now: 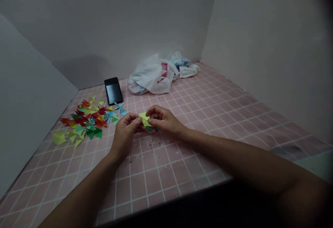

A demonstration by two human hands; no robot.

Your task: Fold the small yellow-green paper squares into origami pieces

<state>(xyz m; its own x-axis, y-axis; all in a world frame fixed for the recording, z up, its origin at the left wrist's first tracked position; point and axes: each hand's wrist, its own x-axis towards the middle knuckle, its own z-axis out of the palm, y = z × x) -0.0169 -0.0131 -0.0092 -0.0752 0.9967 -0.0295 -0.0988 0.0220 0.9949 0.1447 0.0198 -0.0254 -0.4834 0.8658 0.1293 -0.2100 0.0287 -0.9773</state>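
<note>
Between my two hands is a folded yellow-green paper piece [144, 117], with a bit of darker green paper showing under it. My left hand [127, 129] pinches its left side between thumb and fingers. On the other side, my right hand [163, 120] grips the right edge, thumb and index finger close together. My fingers cover part of the folded paper. To the left lies a loose pile of folded paper pieces [79, 130] in red, orange, yellow, green and light blue.
A black phone [113, 92] stands tilted behind the paper pile. White plastic bags [153, 75] with red print lie near the back wall. The table [166, 183] has a pink cover with a white grid, and pale walls rise at the back and sides.
</note>
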